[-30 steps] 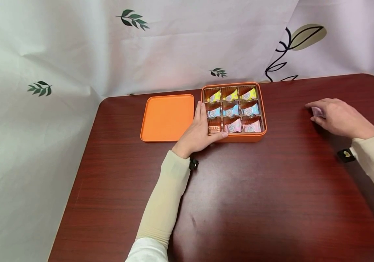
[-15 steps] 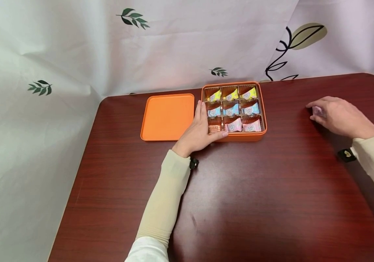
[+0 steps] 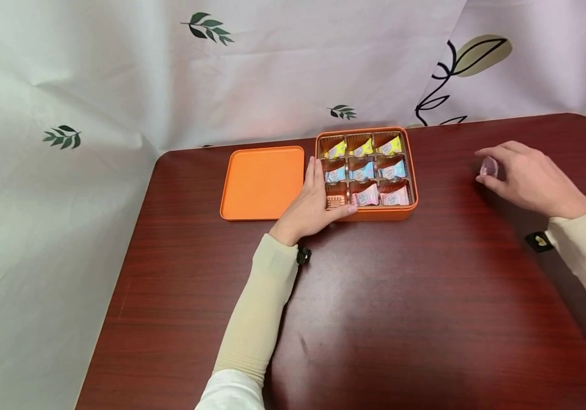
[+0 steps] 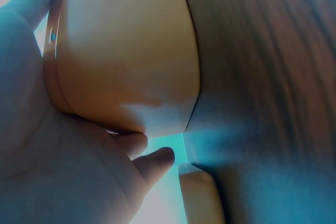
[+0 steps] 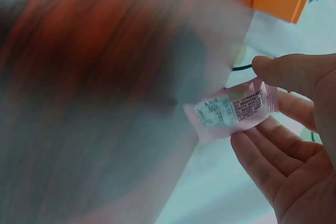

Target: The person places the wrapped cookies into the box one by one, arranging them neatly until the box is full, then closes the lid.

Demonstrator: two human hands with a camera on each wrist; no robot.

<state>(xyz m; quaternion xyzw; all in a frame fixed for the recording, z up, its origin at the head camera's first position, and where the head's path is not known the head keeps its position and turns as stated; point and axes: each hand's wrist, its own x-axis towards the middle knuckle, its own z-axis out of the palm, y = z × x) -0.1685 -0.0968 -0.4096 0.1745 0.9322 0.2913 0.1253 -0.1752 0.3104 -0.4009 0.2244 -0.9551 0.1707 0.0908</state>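
An orange box (image 3: 382, 215) with a divided brown tray stands at the back of the table. Yellow, blue and pink wrapped candies fill its rows, except the front-left compartment, which holds none. My left hand (image 3: 304, 209) rests against the box's near left corner, straight fingers along the left side and thumb along the front. The left wrist view shows the palm beside the orange wall (image 4: 126, 51). At the right, my right hand (image 3: 531, 177) pinches a pink wrapped candy (image 5: 231, 109) between thumb and fingers, its printed label facing the right wrist camera.
Left of the box lies a flat orange lid (image 3: 264, 183), close beside my left fingers. A pale curtain (image 3: 282, 68) with leaf prints hangs behind the dark red wooden table (image 3: 400, 307). The box is between the lid and my right hand.
My right hand has shifted slightly toward the back and left with the candy, which now shows more between thumb and fingers. The left hand and the box have stayed in place.
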